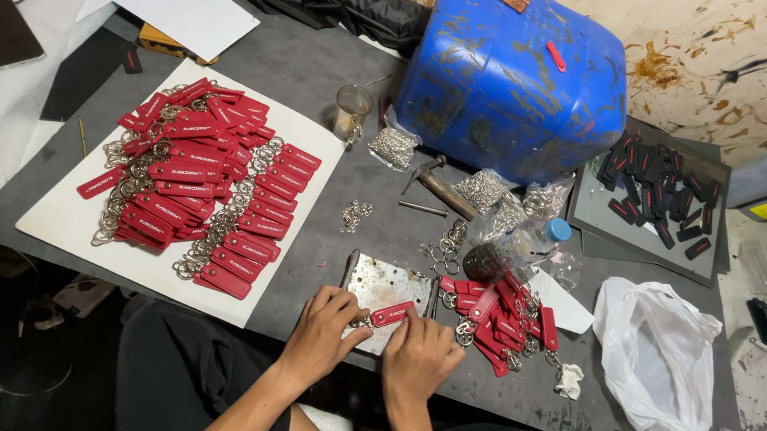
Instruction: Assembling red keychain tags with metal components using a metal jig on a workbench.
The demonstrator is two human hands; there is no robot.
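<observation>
At lower centre, a red tag (pixel 392 314) is gripped by both hands' fingers (pixel 352 316) on a metal plate (pixel 385 287), seemingly for ring fitting.

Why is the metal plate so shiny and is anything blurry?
Head view: overhead light glares off the metal plate under the left hand and right hand; the red tags look sharp, corners bend slightly, no strong blur.

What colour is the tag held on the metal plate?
Red: the tag sits between both hands on the metal plate, seen in the head view.
</observation>
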